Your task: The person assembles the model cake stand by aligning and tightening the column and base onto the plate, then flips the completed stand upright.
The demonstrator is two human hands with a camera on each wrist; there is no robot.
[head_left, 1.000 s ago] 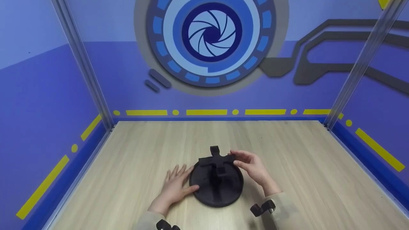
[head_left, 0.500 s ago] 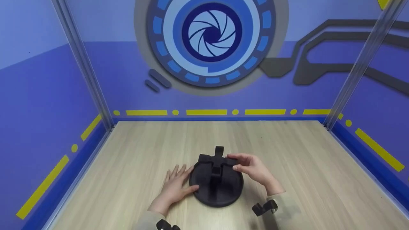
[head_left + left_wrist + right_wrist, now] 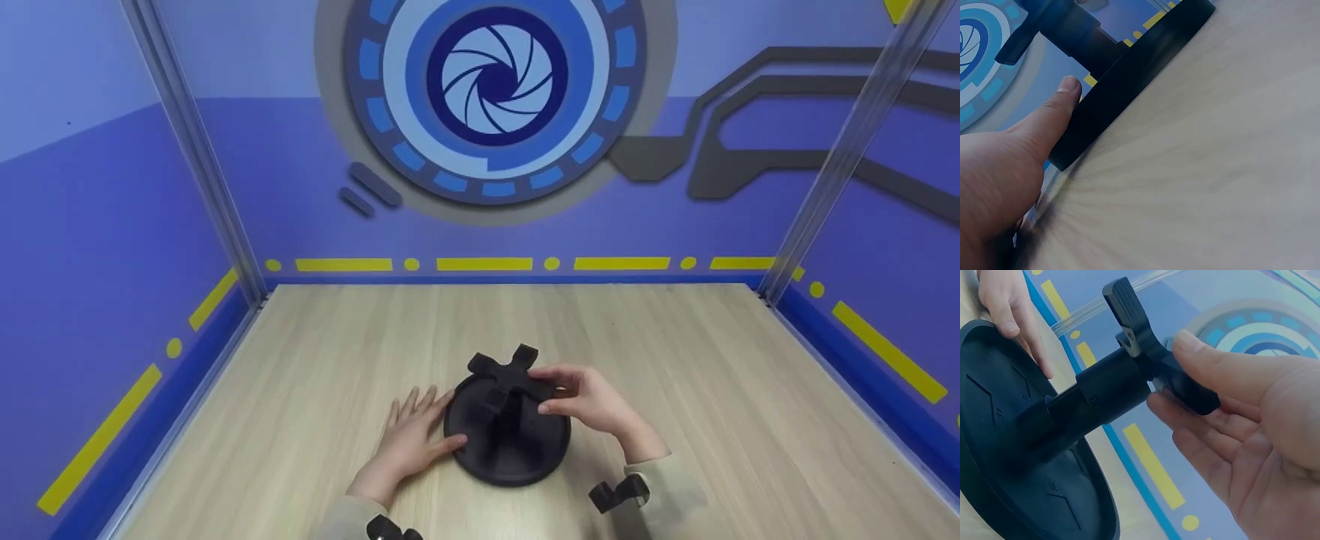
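A black plastic stand has a round dish-like base (image 3: 517,466) lying flat on the wooden table. From its middle rises a short, thick post (image 3: 1109,391), topped by a four-armed cross-shaped knob (image 3: 511,375). My right hand (image 3: 596,405) pinches one arm of this knob between thumb and fingers, at the right side of the stand. At the left, my left hand (image 3: 409,444) lies with fingers straight and spread. Its thumb rests on the base rim, and its fingertips reach the rim further back. In the left wrist view, the thumb (image 3: 1064,104) touches the base edge.
The wooden table (image 3: 360,337) is bounded by blue printed panels at the back and both sides. Metal posts (image 3: 202,165) stand at the back corners. A dark wrist mount (image 3: 619,491) sits on the right sleeve.
The cross-shaped knob has turned clockwise, seen from above, with my right hand following it slightly toward me. My left hand and the base have stayed in place.
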